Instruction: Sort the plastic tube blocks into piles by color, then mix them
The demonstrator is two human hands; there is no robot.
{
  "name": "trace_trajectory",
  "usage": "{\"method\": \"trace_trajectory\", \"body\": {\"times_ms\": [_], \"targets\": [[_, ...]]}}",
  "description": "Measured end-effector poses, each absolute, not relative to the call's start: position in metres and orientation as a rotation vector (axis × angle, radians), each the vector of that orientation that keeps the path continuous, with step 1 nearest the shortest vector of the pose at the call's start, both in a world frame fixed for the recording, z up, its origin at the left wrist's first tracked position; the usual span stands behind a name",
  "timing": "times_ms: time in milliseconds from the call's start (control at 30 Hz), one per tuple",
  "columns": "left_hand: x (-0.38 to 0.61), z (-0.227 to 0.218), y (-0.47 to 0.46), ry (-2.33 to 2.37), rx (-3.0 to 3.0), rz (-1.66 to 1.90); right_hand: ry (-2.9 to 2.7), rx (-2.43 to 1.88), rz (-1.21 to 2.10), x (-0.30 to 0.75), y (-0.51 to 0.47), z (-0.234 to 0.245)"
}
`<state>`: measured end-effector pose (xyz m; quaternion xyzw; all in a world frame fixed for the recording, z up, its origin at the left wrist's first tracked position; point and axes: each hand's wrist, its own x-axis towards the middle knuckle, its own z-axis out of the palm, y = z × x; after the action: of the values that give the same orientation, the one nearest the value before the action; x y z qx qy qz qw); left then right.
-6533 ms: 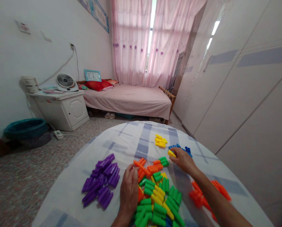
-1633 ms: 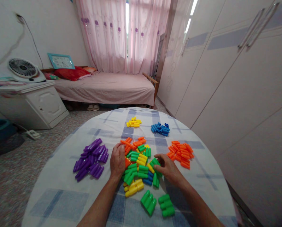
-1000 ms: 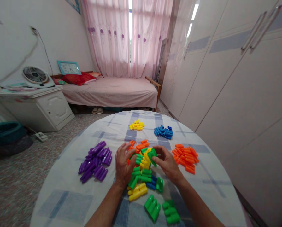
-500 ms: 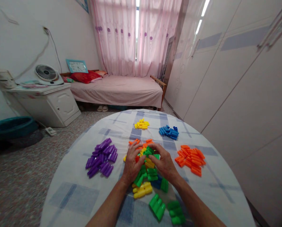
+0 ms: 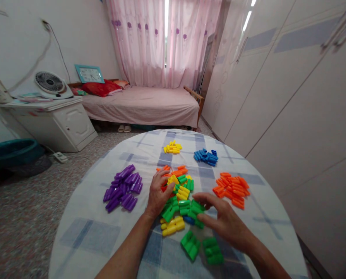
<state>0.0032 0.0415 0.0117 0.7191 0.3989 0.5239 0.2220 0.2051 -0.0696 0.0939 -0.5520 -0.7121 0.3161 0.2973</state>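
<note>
A mixed pile of plastic building blocks, each like a row of joined tubes, lies mid-table. My right hand has its thumb and fingers around a green block at the pile's right side. My left hand rests at the left edge of the pile, fingers apart and curved over yellow and red pieces; its fingertips are partly hidden. A yellow block lies nearest my left wrist. Toward me are two loose green blocks, one on the left and one on the right.
Sorted heaps lie around the pile: purple blocks left, yellow blocks and blue blocks at the back, orange blocks right. The round table has a checked cloth. Beyond stand a bed and a wardrobe.
My right hand has moved from the middle of the pile toward me and to the right, with a green block in its fingers. My left hand stays at the pile's left side.
</note>
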Motion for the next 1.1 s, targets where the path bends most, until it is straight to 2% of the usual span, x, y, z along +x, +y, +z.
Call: {"method": "trace_trajectory", "body": {"times_ms": [133,300,467,567,667,767,900,1100], "targets": [[0.003,0.014,0.040,1.122,2.009,1.488,-2.143,-1.366,0.928,0.182,-0.105,0.084],[-0.002,0.007,0.044,1.273,1.880,1.624,-2.302,-1.192,0.695,0.173,-0.117,0.053],[-0.005,0.002,0.051,1.363,1.696,1.621,-1.856,-1.510,0.331,0.190,-0.136,0.016],[-0.005,0.002,0.053,1.382,1.663,1.577,-1.691,-1.623,0.309,0.192,-0.148,-0.006],[-0.004,0.002,0.054,1.393,1.681,1.528,-1.729,-1.538,0.326,0.182,-0.152,-0.018],[-0.005,0.000,0.055,1.388,1.687,1.506,-1.798,-1.450,0.351,0.171,-0.147,-0.010],[-0.007,-0.005,0.057,1.368,1.623,1.515,-1.857,-1.436,0.316,0.166,-0.119,0.028],[-0.010,-0.007,0.059,1.341,1.497,1.516,-2.440,-1.223,0.394,0.153,-0.057,0.059]]}}
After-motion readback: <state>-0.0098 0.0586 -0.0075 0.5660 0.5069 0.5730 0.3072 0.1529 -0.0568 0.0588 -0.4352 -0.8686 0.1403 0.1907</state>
